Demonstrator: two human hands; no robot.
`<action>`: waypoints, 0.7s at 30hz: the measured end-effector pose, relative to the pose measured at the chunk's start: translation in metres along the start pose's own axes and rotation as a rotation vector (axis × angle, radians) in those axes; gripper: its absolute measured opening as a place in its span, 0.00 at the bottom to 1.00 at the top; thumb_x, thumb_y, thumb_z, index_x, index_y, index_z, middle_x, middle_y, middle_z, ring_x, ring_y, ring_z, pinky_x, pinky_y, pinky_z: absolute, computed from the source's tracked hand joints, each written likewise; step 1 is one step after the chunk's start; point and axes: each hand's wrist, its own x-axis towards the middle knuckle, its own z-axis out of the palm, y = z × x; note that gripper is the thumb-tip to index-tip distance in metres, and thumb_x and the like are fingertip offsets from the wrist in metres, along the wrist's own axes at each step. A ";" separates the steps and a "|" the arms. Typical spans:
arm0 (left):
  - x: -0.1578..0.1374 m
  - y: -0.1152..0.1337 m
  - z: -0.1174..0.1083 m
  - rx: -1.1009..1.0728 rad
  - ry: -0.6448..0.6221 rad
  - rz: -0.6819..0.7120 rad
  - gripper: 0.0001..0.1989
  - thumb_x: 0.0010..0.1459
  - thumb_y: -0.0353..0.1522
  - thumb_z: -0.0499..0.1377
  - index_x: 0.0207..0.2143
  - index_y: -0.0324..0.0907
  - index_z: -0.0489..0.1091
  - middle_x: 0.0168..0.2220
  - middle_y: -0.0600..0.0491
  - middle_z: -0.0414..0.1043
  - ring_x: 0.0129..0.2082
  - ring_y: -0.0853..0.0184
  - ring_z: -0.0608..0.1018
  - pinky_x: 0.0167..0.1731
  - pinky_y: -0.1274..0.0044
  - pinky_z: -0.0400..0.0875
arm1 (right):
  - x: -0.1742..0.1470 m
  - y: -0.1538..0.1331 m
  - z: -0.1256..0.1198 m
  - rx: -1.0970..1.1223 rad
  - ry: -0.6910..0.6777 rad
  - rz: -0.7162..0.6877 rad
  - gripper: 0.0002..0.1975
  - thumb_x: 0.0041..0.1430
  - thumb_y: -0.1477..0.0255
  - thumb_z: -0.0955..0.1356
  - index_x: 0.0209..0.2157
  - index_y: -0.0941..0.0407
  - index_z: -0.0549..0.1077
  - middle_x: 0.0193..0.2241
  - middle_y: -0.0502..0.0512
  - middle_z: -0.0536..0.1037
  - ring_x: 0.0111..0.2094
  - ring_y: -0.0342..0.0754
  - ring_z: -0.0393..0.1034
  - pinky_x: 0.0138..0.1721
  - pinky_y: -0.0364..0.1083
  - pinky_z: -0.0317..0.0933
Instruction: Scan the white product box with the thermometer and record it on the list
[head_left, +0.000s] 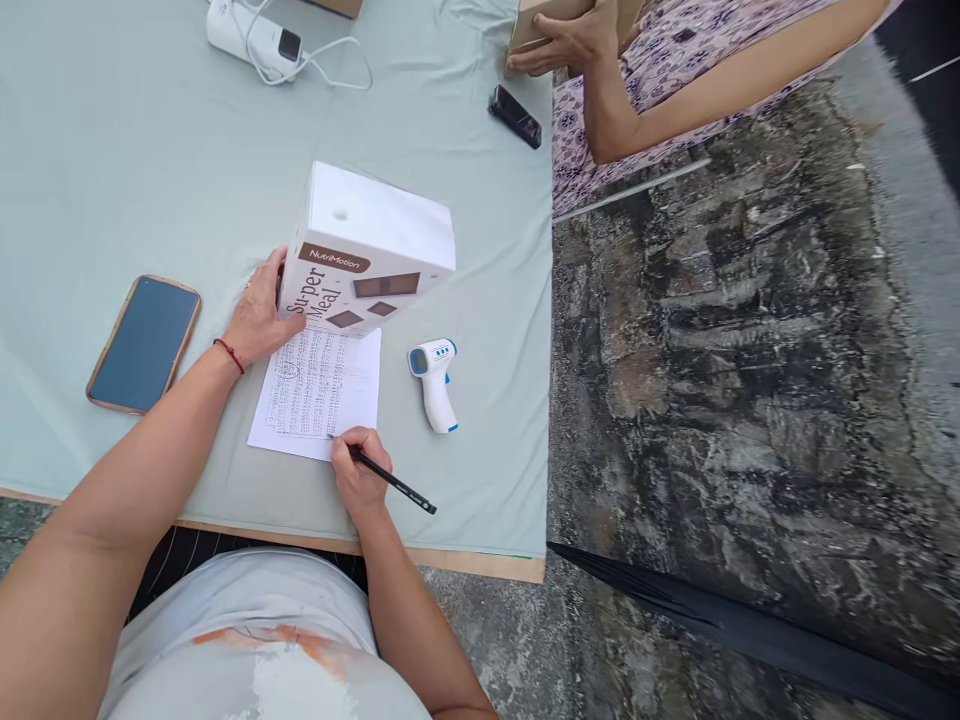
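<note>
My left hand (259, 315) rests against the left side of a white box (375, 245) printed with "NutriMotion Super Meal", which stands tilted on the upper edge of a sheet of paper (319, 390) covered in rows of writing. My right hand (360, 472) grips a black pen (390, 482), with the tip touching the paper's lower right part. A red thread bracelet circles my left wrist.
A smartphone (144, 343) lies at the left on the pale green tablecloth (112, 180). A white and blue infrared thermometer (433, 380) lies right of the paper. Far off are a white power bank with cable (255, 38) and a small black device (515, 116). Another person's hand (570, 42) holds a cardboard box at top right.
</note>
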 end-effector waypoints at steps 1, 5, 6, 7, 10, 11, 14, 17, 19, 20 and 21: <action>0.000 0.000 0.000 0.005 -0.001 0.003 0.41 0.49 0.35 0.65 0.64 0.44 0.54 0.56 0.45 0.66 0.59 0.48 0.67 0.60 0.56 0.60 | 0.000 0.000 0.000 -0.007 -0.003 -0.006 0.09 0.53 0.67 0.64 0.22 0.51 0.62 0.18 0.45 0.64 0.23 0.44 0.58 0.29 0.46 0.56; 0.000 -0.002 0.001 -0.007 0.021 -0.004 0.40 0.49 0.35 0.65 0.63 0.44 0.55 0.57 0.45 0.66 0.60 0.48 0.67 0.61 0.56 0.60 | 0.000 -0.001 0.001 -0.034 -0.013 -0.024 0.09 0.53 0.67 0.64 0.21 0.51 0.61 0.18 0.45 0.64 0.22 0.44 0.57 0.29 0.46 0.55; 0.000 -0.002 0.002 -0.012 0.024 -0.007 0.39 0.50 0.35 0.65 0.63 0.44 0.55 0.57 0.45 0.66 0.60 0.48 0.66 0.61 0.56 0.59 | 0.000 -0.001 0.001 -0.039 -0.011 -0.025 0.09 0.53 0.67 0.64 0.21 0.51 0.61 0.18 0.45 0.64 0.22 0.44 0.57 0.28 0.46 0.55; 0.001 -0.003 0.002 -0.015 0.024 -0.009 0.39 0.50 0.35 0.65 0.63 0.44 0.55 0.57 0.45 0.66 0.60 0.49 0.66 0.61 0.57 0.59 | 0.000 -0.001 0.001 -0.042 -0.009 -0.027 0.09 0.53 0.67 0.64 0.21 0.51 0.60 0.18 0.45 0.64 0.22 0.44 0.57 0.28 0.46 0.55; 0.001 -0.001 0.001 -0.013 0.013 -0.001 0.39 0.50 0.36 0.65 0.63 0.44 0.55 0.57 0.45 0.66 0.60 0.49 0.66 0.61 0.57 0.60 | 0.000 -0.001 0.001 -0.039 -0.007 -0.045 0.09 0.52 0.69 0.64 0.21 0.51 0.60 0.18 0.45 0.63 0.22 0.44 0.57 0.28 0.46 0.55; 0.001 0.000 0.000 -0.005 0.007 0.004 0.39 0.50 0.36 0.65 0.63 0.44 0.55 0.57 0.45 0.66 0.60 0.49 0.66 0.61 0.58 0.60 | 0.000 -0.001 0.000 -0.040 -0.009 -0.053 0.09 0.52 0.69 0.64 0.21 0.51 0.60 0.18 0.45 0.63 0.22 0.44 0.57 0.28 0.46 0.55; 0.001 0.004 -0.002 0.036 -0.012 0.016 0.40 0.50 0.36 0.65 0.64 0.43 0.54 0.57 0.44 0.66 0.59 0.50 0.67 0.59 0.58 0.62 | 0.001 0.000 0.000 -0.047 -0.004 -0.079 0.08 0.53 0.70 0.64 0.22 0.52 0.60 0.18 0.44 0.63 0.22 0.43 0.57 0.28 0.45 0.55; 0.001 0.008 -0.004 0.074 -0.023 0.018 0.39 0.50 0.37 0.64 0.63 0.44 0.54 0.58 0.44 0.66 0.59 0.50 0.68 0.59 0.59 0.63 | 0.001 0.001 0.001 -0.054 0.015 -0.101 0.08 0.52 0.71 0.63 0.22 0.52 0.60 0.18 0.43 0.62 0.21 0.42 0.57 0.27 0.44 0.55; 0.001 0.010 -0.004 0.086 -0.028 0.015 0.39 0.51 0.38 0.63 0.63 0.44 0.54 0.57 0.44 0.66 0.59 0.50 0.68 0.59 0.59 0.63 | 0.000 0.001 0.001 -0.054 0.026 -0.109 0.08 0.52 0.72 0.63 0.22 0.52 0.59 0.18 0.43 0.62 0.21 0.42 0.56 0.27 0.44 0.55; 0.001 0.011 -0.004 0.090 -0.031 0.014 0.39 0.51 0.38 0.63 0.63 0.44 0.53 0.57 0.44 0.66 0.59 0.50 0.67 0.59 0.59 0.63 | 0.000 0.001 0.001 -0.051 0.031 -0.110 0.08 0.52 0.72 0.64 0.22 0.52 0.59 0.18 0.43 0.62 0.21 0.42 0.57 0.26 0.44 0.55; 0.002 0.011 -0.004 0.092 -0.032 0.015 0.38 0.51 0.38 0.63 0.63 0.43 0.53 0.57 0.44 0.66 0.59 0.50 0.67 0.59 0.59 0.63 | 0.000 0.001 0.001 -0.043 0.037 -0.109 0.08 0.53 0.72 0.64 0.22 0.52 0.60 0.18 0.43 0.62 0.21 0.42 0.57 0.26 0.44 0.55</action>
